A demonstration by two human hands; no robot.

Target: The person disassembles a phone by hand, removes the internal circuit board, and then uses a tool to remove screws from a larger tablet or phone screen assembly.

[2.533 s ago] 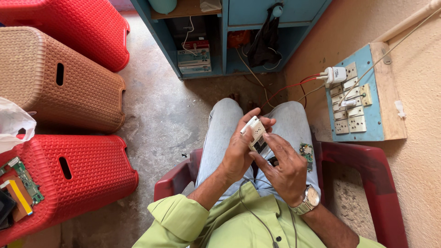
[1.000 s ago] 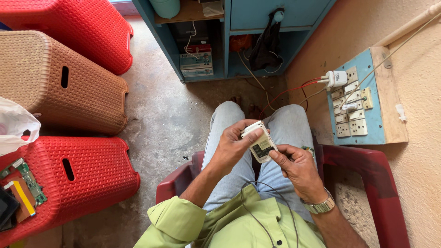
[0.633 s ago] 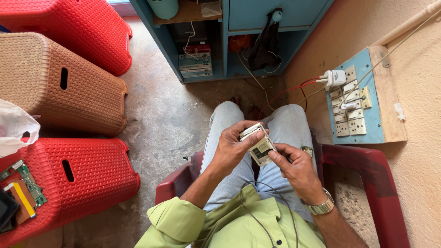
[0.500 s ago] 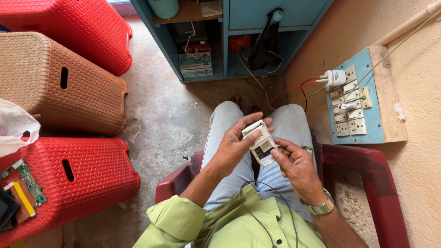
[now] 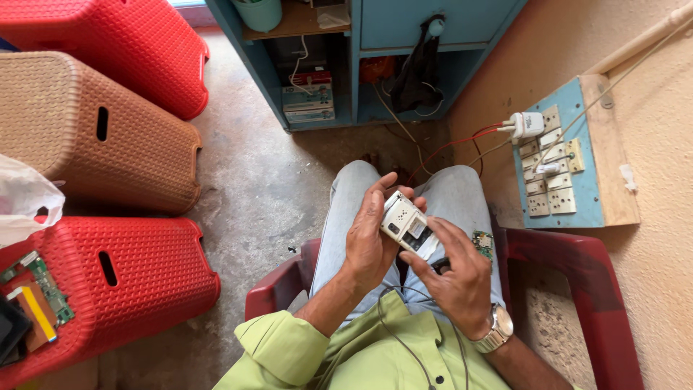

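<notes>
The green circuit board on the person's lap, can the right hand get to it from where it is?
Probably yes. The green circuit board lies bare on the thigh just beside the right hand, nothing between them, though that hand's fingers are busy on the small white phone.

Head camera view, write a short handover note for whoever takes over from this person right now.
Left hand: grips a small white opened phone body over the lap, back facing up.
Right hand: fingers touch the phone's lower end; whether it holds a tool cannot be told.
A green circuit board lies on the right thigh. More boards sit on the red stool.
Done: phone is open, a board is out.
Left: phone not yet closed.
</notes>
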